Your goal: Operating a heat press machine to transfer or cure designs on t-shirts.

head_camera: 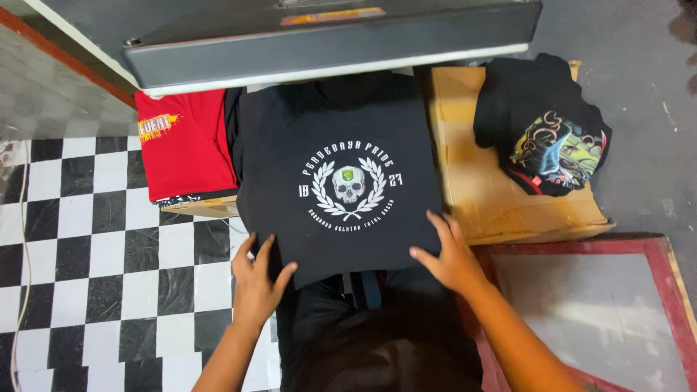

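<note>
The black shirt (341, 174) with the white skull print lies flat under the raised press plate (327, 36). My left hand (255, 287) and right hand (451, 254) rest open on its near edge. Beside it are a red shirt (185, 145) and a cardboard box (494, 189).

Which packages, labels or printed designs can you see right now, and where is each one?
Cardboard box: right of the black shirt, flat, tan.
Label strip: on the grey press lid at top, narrow, orange and yellow.
Black shirt: centre, under both hands; round white wreath and skull print.
Red shirt: left, folded; yellow and orange print at its top corner.
Crumpled black shirt: on the box, multicoloured graphic.
Left hand and right hand press the near edge.
</note>
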